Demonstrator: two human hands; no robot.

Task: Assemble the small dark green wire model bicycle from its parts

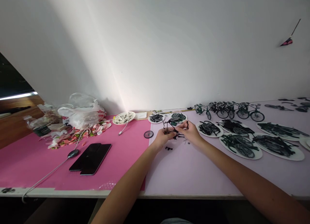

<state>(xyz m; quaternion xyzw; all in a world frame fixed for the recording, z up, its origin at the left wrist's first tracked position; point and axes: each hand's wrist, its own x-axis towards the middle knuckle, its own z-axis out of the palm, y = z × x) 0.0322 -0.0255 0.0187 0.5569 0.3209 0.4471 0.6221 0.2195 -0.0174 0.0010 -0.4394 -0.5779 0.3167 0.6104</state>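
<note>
Over the lilac part of the table, my left hand is closed around a small black model bicycle frame. My right hand is pinched close to the frame's right side. A thin dark rod with a pale tip stands up from its fingers; its exact kind is too small to tell. Fingers partly hide the frame. Below the hands lies a small black part, and tiny pieces rest by the right wrist. A loose model wheel lies to the left on the pink mat.
Plates of black and green bicycle parts spread to the right, with assembled model bicycles behind them. Further left are a plate of pale pieces, two dark phones, a cable with a mouse-like puck, petals and plastic bags.
</note>
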